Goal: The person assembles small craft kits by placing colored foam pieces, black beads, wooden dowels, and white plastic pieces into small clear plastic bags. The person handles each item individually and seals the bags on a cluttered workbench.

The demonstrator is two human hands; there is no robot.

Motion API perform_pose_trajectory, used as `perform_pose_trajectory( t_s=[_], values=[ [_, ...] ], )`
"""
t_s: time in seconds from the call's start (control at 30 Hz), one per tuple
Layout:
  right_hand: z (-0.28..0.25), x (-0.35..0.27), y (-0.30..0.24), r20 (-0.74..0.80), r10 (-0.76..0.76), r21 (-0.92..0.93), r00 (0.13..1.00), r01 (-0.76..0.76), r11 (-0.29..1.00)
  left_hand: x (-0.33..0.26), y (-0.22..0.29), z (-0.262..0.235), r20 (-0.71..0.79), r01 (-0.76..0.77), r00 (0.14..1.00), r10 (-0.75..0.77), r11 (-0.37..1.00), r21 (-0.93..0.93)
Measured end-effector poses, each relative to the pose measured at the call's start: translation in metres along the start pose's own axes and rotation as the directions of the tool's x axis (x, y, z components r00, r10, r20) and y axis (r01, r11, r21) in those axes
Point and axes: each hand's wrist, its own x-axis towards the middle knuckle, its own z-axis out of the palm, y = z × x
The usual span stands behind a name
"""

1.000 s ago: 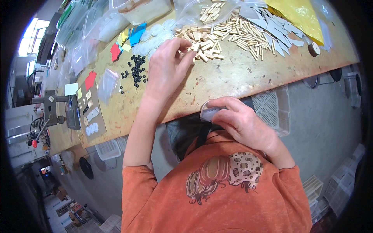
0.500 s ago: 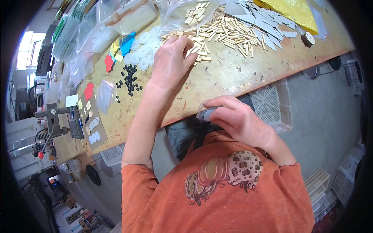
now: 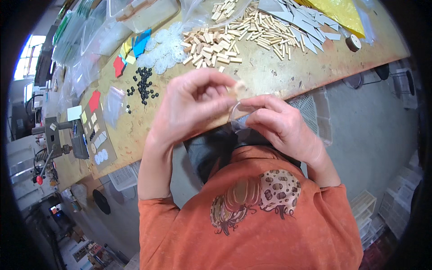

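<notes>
My left hand [image 3: 193, 101] is closed in a pinch on small wooden blocks [image 3: 240, 87], slightly blurred, just above the mouth of a clear plastic bag. My right hand [image 3: 283, 126] grips the clear plastic bag [image 3: 238, 121] by its rim at the table's front edge, over my lap. Something pale shows inside the bag, but I cannot make out what. Beyond my left hand lies a pile of short wooden blocks [image 3: 209, 47]. Farther right, a larger heap of thin wooden dowels [image 3: 270, 31] spreads over the table.
Black beads [image 3: 145, 85], clear discs [image 3: 166, 54] and red, yellow and blue pieces [image 3: 142, 42] lie to the left. Grey flat pieces [image 3: 306, 22] and a spool [image 3: 353, 43] are at the far right. A brown board [image 3: 105, 155] with sample parts lies near a bench machine [image 3: 56, 130].
My left hand has come back from the block pile to the bag, carrying small wooden blocks. My right hand stays at the table edge with the bag, slightly raised.
</notes>
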Motion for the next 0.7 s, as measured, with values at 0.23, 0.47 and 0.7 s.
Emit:
perform_pose_trajectory(
  t_s=[0.23, 0.47, 0.7],
  values=[
    [0.008, 0.006, -0.014, 0.029, -0.008, 0.014, 1.0, 0.007, 1.0, -0.03, -0.005, -0.006, 0.108, -0.175, 0.983, 0.151, 0.946, 0.273],
    [0.014, 0.007, -0.013, 0.056, -0.023, 0.027, 0.998, 0.021, 0.999, -0.03, -0.014, -0.007, 0.097, -0.066, 0.994, 0.054, 0.99, 0.123],
    [0.012, 0.008, -0.011, 0.068, -0.013, 0.042, 0.998, 0.01, 0.999, -0.031, -0.011, -0.002, 0.099, -0.291, 0.956, 0.274, 0.926, 0.24]
  ],
)
